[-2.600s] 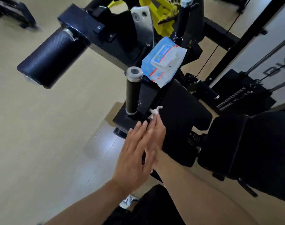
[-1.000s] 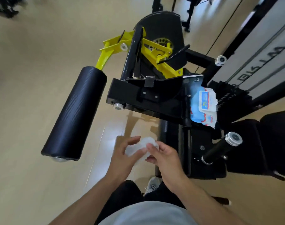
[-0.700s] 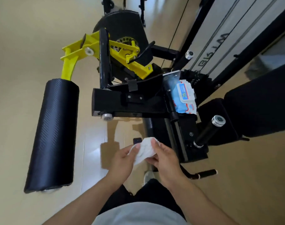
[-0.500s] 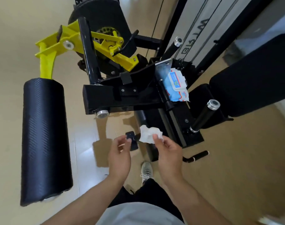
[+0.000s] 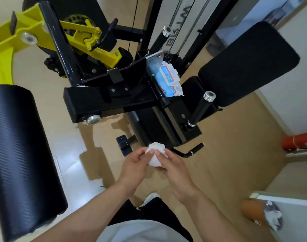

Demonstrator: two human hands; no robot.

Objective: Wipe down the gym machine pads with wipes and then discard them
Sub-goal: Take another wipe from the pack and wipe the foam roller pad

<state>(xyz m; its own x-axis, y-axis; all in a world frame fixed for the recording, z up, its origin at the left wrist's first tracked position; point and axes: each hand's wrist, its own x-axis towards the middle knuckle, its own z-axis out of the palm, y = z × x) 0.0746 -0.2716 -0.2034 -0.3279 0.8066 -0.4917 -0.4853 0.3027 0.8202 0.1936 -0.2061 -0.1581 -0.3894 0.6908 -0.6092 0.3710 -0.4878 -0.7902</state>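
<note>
You hold the crumpled wipe [image 5: 155, 157] between both hands, left hand [image 5: 137, 167] and right hand [image 5: 173, 169] pinching it, while the small bin [image 5: 261, 214] for discarding stands low on your right, nearer the right hand.

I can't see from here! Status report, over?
Both hands, left and right, grip a scrunched white wipe. Wipe pack sits on the machine. Nothing in the way.

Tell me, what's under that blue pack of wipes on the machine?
The blue wipes pack lies on the black machine frame, leaning against a grey metal plate. Its underside and whatever part of the frame it covers are hidden.
</note>
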